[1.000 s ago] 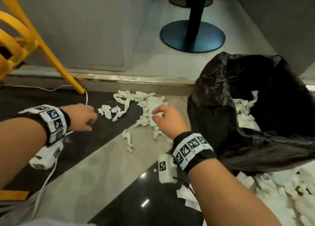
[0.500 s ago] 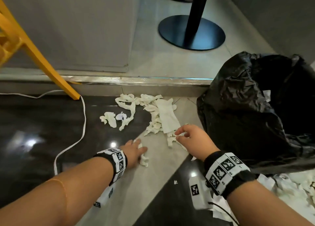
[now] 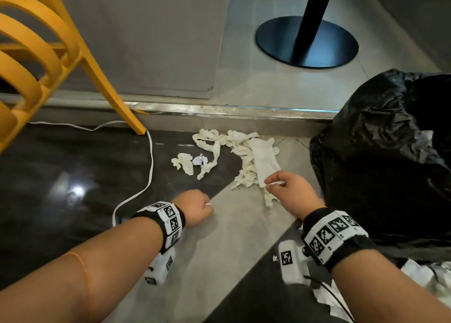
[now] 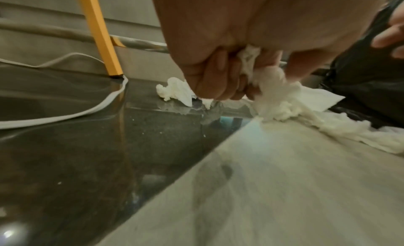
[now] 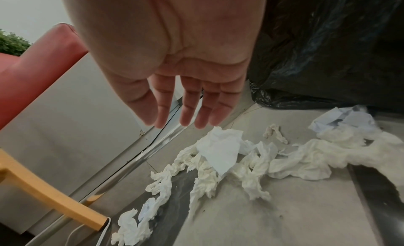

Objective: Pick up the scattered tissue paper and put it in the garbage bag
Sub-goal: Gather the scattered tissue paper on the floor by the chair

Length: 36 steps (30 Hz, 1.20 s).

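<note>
Crumpled white tissue paper lies scattered on the floor in front of a step, with a flat sheet on top. The black garbage bag stands open at the right. My left hand is a fist low over the grey floor strip; the left wrist view shows it gripping a tissue wad. My right hand hovers at the near edge of the flat sheet. Its fingers are straight and hold nothing in the right wrist view, with the bag right beside it.
A yellow chair leg stands at the left with a white cable curving past it. A metal-edged step runs behind the pile, and a black table base beyond it. More paper lies at lower right.
My left hand came in from the left, reached a small tissue piece on the grey strip and has closed round it. My right hand stayed by the flat sheet.
</note>
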Each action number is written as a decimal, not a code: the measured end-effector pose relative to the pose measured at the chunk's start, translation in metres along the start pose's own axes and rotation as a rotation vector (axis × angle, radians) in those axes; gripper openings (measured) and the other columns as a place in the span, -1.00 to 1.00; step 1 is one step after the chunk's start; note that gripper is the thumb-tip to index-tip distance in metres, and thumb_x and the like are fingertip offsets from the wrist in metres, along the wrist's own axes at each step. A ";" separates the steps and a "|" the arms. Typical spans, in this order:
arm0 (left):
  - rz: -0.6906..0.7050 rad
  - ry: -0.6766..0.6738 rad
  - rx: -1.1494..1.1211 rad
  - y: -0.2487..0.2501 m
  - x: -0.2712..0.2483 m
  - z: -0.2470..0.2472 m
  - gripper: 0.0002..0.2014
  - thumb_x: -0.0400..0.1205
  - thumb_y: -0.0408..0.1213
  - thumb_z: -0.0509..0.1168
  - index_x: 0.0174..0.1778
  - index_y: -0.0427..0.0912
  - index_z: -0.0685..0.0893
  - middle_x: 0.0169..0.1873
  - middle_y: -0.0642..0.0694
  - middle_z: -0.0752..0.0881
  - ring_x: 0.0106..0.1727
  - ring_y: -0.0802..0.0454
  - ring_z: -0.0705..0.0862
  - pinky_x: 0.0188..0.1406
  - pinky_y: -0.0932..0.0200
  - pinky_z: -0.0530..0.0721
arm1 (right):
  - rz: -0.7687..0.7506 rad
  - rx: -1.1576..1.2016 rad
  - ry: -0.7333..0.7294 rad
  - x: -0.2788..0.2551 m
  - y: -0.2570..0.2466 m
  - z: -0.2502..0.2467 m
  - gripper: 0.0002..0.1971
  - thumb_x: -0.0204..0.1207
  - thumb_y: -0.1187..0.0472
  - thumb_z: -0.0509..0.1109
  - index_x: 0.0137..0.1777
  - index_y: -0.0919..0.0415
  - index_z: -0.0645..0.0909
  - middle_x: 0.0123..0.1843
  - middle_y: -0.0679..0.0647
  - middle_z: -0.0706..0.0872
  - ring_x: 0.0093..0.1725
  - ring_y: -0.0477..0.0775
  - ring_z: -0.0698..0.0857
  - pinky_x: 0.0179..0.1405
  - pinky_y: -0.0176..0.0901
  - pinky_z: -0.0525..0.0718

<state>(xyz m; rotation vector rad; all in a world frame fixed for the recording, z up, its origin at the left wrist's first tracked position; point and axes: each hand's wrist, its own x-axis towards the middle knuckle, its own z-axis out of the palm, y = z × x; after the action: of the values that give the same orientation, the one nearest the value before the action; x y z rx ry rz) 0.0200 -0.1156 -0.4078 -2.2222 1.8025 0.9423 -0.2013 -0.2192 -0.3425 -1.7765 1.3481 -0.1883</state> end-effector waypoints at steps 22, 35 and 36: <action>-0.194 -0.013 0.165 -0.040 0.094 -0.030 -0.45 0.55 -0.05 0.09 0.49 0.33 0.19 0.57 -0.17 0.13 0.53 -0.40 0.20 0.46 -0.30 0.34 | 0.153 -0.129 0.026 -0.019 0.036 -0.036 -0.91 0.51 0.15 0.43 -0.15 -0.10 0.68 -0.24 -0.04 0.77 -0.23 -0.12 0.72 -0.31 -0.35 0.53; -0.059 0.212 -0.043 -0.023 0.060 -0.054 -0.75 0.63 -0.16 0.19 -0.19 -0.26 0.64 -0.20 -0.17 0.59 -0.10 -0.16 0.64 -0.18 0.10 0.53 | 0.069 -0.270 0.095 0.060 0.002 -0.008 -0.86 0.51 0.23 0.33 -0.03 0.02 0.67 0.04 0.03 0.66 -0.18 0.03 0.69 -0.25 -0.22 0.61; -0.028 0.227 -0.025 -0.023 0.056 -0.055 -0.82 0.62 -0.23 0.20 -0.19 -0.23 0.63 -0.17 -0.15 0.55 -0.10 -0.14 0.62 -0.17 0.11 0.50 | 0.035 -0.321 0.103 0.070 0.004 0.001 -0.82 0.50 0.27 0.32 0.03 0.04 0.67 0.19 0.05 0.61 -0.02 0.06 0.69 -0.12 -0.23 0.59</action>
<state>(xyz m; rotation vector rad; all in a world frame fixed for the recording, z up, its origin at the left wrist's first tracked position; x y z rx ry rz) 0.0679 -0.1821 -0.4004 -2.4498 1.8514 0.7371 -0.1760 -0.2777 -0.3714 -2.0289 1.5501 -0.0454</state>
